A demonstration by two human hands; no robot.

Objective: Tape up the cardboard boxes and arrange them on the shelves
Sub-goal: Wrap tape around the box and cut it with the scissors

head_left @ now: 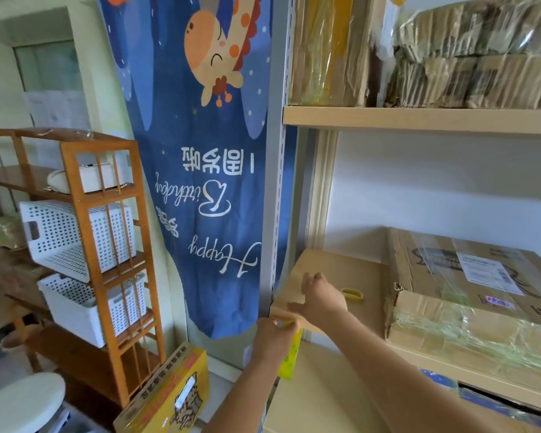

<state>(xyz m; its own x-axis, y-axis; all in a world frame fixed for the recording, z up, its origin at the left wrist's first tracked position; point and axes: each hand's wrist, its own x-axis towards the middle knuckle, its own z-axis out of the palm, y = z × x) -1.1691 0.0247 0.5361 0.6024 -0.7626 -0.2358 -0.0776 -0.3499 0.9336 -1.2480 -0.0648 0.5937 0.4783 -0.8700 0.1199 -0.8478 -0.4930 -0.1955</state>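
Middle shelf (419, 354), holding two cardboard boxes: plain box (334, 270) at left, taped box (469, 295) beside it. Right hand (320, 296) is resting open on the plain box; left hand (274, 334) is pinching, apparently, a tape strip (283, 315) at its front corner.

Plain flat brown cardboard box (334, 285) sits on the middle wooden shelf (419, 120), a yellow tape roll (352, 294) lying on its top. Beside it, touching, a larger tape-wrapped, labelled cardboard box (469, 295).
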